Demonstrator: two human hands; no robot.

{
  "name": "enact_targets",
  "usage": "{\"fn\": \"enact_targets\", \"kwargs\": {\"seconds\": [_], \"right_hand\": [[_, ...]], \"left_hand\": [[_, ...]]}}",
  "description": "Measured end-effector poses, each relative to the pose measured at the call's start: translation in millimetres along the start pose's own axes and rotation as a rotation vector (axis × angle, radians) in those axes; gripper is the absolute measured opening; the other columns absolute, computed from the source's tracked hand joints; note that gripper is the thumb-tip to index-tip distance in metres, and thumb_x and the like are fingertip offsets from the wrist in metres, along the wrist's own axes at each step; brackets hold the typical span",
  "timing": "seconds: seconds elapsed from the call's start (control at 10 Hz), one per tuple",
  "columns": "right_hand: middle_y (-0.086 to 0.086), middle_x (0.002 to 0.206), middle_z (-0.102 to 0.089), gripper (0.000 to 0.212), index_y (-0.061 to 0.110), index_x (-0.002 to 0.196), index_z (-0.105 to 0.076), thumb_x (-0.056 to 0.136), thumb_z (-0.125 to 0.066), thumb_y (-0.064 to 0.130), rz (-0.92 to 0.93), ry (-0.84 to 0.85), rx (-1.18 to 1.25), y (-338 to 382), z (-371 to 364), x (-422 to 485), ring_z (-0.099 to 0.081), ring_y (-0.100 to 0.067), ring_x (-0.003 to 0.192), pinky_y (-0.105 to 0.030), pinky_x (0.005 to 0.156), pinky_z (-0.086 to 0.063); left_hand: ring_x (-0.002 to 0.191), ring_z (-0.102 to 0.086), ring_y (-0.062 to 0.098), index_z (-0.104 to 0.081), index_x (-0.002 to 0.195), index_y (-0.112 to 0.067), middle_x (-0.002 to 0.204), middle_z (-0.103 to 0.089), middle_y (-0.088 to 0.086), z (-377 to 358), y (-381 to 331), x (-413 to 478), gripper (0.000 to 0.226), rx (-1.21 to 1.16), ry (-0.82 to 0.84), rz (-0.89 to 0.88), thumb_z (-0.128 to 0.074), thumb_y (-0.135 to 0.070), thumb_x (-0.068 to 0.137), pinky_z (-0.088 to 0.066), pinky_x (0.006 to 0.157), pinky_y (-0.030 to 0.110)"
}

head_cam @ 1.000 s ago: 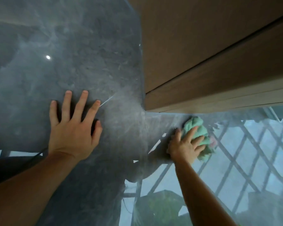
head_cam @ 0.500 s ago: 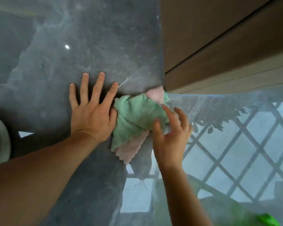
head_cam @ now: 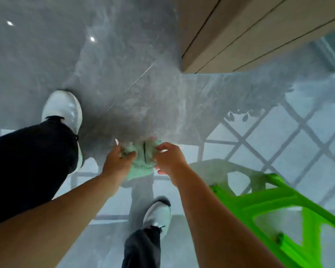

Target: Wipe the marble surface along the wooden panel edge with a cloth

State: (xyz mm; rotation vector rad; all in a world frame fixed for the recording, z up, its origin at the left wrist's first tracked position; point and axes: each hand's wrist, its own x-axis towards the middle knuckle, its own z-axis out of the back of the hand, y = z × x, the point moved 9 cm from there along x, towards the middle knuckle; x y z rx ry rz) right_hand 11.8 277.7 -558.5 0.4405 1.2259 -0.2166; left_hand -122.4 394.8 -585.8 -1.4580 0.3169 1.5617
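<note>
A bunched green cloth (head_cam: 142, 159) with a hint of pink hangs in the air between both hands, well above the grey marble surface (head_cam: 108, 60). My left hand (head_cam: 118, 161) grips its left side and my right hand (head_cam: 169, 158) grips its right side. The wooden panel (head_cam: 240, 33) fills the upper right; its lower corner meets the marble at the centre top. Neither hand touches the marble or the panel.
Two white shoes (head_cam: 63, 109) (head_cam: 159, 213) and dark trouser legs (head_cam: 29, 163) stand on the glossy marble below the hands. A bright green plastic frame (head_cam: 282, 207) lies at the lower right. Window lattice reflections cross the marble on the right.
Both hands came off the marble and took hold of the cloth, lifting it away from the panel corner. The view rose much higher, bringing feet and the green frame into sight.
</note>
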Motion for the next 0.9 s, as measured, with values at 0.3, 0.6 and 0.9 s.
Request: {"fn": "enact_targets", "kwargs": {"seconds": [0.3,0.6,0.9], "right_hand": [[-0.021,0.107,-0.072,0.020,0.008,0.102,-0.066,0.087,-0.055,0.014,0.184,-0.337,0.053,-95.2,150.3,-264.2,-0.064,-0.042,0.102,-0.037,0.080,-0.050],[-0.005,0.082,-0.064,0.022,0.014,0.100,-0.063,0.081,-0.059,0.005,-0.035,-0.825,0.839,-334.2,251.6,-488.6,-0.067,-0.033,0.078,-0.050,0.078,-0.056],[0.000,0.075,-0.061,0.038,0.014,0.126,-0.058,0.089,-0.053,0.005,-0.137,-0.739,1.209,-427.3,178.6,-442.3,-0.061,-0.028,0.070,-0.051,0.075,-0.057]], "left_hand": [[0.076,-0.069,0.023,-0.057,0.126,-0.008,0.105,-0.070,0.016,-100.3,-22.5,-286.2,0.030,0.005,0.455,0.138,-0.056,-0.016,0.097,-0.054,0.073,0.033],[0.083,-0.066,0.023,-0.060,0.105,-0.023,0.099,-0.070,0.004,-247.2,-16.2,-556.4,0.012,0.376,0.790,-0.015,-0.058,-0.015,0.096,-0.050,0.071,0.034],[0.126,-0.059,0.029,-0.043,0.147,-0.012,0.145,-0.055,0.012,-278.2,11.2,-555.9,0.055,0.698,0.682,-0.204,-0.059,-0.011,0.095,-0.047,0.094,0.037]]}}
